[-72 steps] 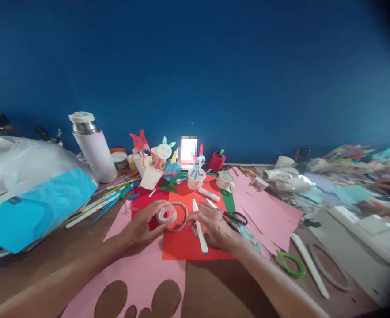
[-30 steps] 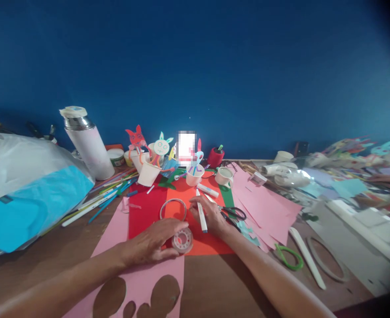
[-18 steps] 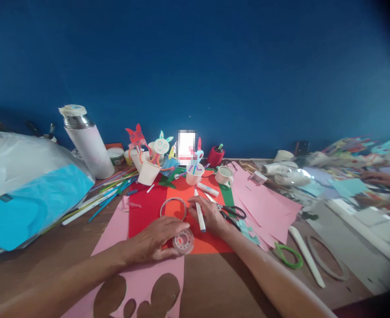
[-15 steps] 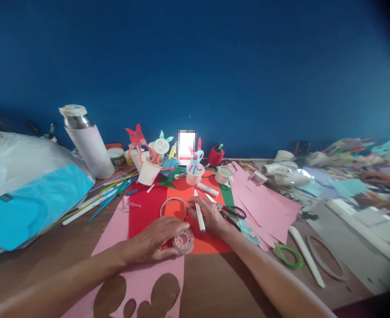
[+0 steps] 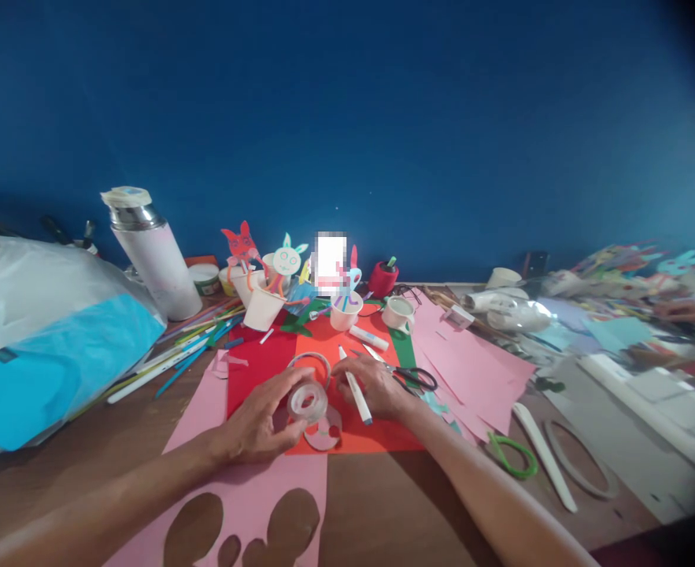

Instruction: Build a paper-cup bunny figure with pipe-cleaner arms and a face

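Observation:
My left hand (image 5: 268, 417) grips a roll of clear tape (image 5: 307, 403) between thumb and fingers, a little above the orange sheet (image 5: 376, 437). Just below the roll lies a rounded pink paper cut-out (image 5: 323, 431). My right hand (image 5: 376, 383) has its fingers curled around a white marker (image 5: 356, 394) with a dark end, tilted over the orange sheet. Behind both hands sits a thin ring (image 5: 317, 359), partly covered by my left fingers. Black-handled scissors (image 5: 421, 379) rest beside my right hand, partly hidden by it.
Paper cups (image 5: 263, 309) with paper animal faces stand at the back, near a mug (image 5: 399, 313). A white flask (image 5: 158, 264) and a plastic bag (image 5: 57, 315) are on the left. Pink sheets (image 5: 477, 354) lie to the right. Another person's hand (image 5: 686, 313) shows far right.
My left hand has moved the tape roll left and a little up, uncovering the pink cut-out. The marker in my right hand has shifted slightly toward me and tilted more.

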{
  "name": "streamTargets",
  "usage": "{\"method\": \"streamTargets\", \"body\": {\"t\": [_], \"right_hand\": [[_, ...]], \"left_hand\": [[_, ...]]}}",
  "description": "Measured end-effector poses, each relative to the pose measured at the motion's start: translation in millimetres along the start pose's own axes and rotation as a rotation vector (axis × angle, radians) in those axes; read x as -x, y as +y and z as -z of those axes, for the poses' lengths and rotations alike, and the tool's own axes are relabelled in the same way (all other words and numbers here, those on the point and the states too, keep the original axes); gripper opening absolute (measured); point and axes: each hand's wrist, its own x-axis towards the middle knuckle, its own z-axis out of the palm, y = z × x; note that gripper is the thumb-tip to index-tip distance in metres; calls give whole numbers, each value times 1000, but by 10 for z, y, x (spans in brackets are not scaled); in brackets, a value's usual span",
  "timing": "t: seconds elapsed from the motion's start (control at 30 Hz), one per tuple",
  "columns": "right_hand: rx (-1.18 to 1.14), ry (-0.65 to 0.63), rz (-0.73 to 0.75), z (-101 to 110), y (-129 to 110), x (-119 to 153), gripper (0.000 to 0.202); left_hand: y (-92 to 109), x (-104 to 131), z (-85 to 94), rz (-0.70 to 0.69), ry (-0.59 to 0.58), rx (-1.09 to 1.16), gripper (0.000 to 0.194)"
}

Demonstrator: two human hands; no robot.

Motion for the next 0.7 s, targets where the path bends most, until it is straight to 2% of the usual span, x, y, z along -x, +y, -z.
{"method": "streamTargets", "body": {"t": [0.17,0.27,0.43,0.57,0.7], "right_hand": [[0,-147,13,72,-100,-18,31],[-40,-189,2,105,-142,-27,34],[-121,-236,-60,115,-195,-17,34],[-291,-257,-101,73,-185,-8,28],[-487,-229,-161,25,-159,-8,25]], "left_hand": [[-20,36,-14,-151,-3,-236,56],[-42,59,-20,-218,19,-297,59],[-80,80,-30,-363,33,-268,61],[-88,86,-43,-403,37,-243,64],[-57,83,-32,-442,-30,-183,66]]}}
